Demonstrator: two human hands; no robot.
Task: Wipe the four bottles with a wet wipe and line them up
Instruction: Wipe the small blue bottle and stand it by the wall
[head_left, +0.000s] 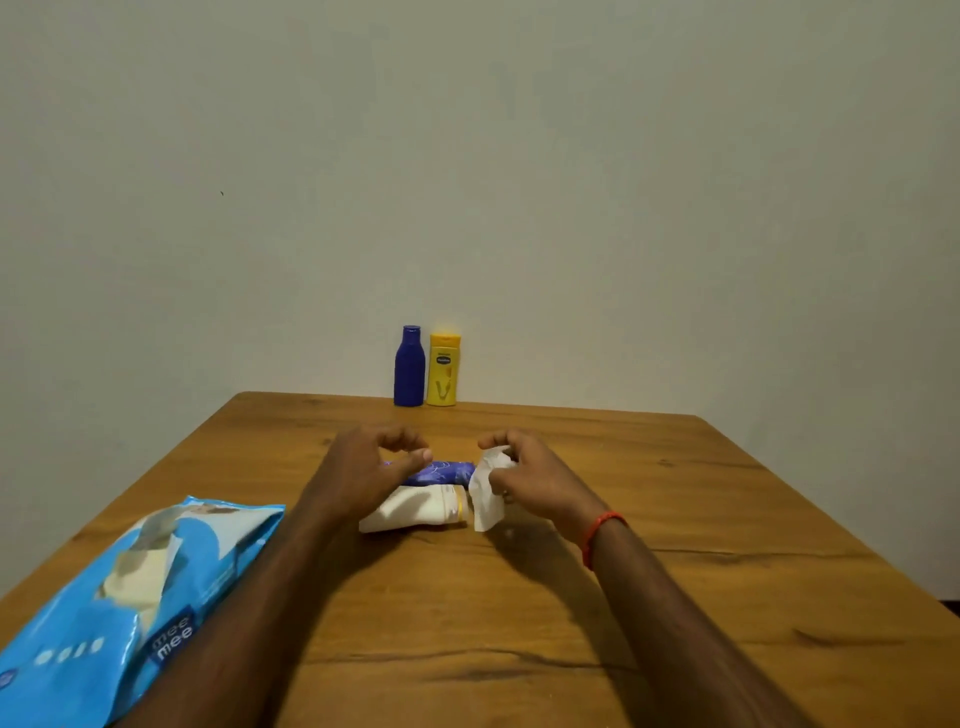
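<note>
As the right hand (530, 480) gripped a crumpled white wipe (485, 499), the left hand (374, 462) hovered slack and empty over a lying blue plastic bottle (447, 472)

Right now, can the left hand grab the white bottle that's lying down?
Probably yes. The left hand hovers just above the white bottle, holding nothing, and nothing covers the bottle. The purple bottle lies just behind it, and the right hand holds the wet wipe beside its cap.

A plain, pale grey-green wall (467, 156) rises behind a brown wooden table (675, 571) streaked with dark grain, its far edge close against the wall in dim, even light.
</note>
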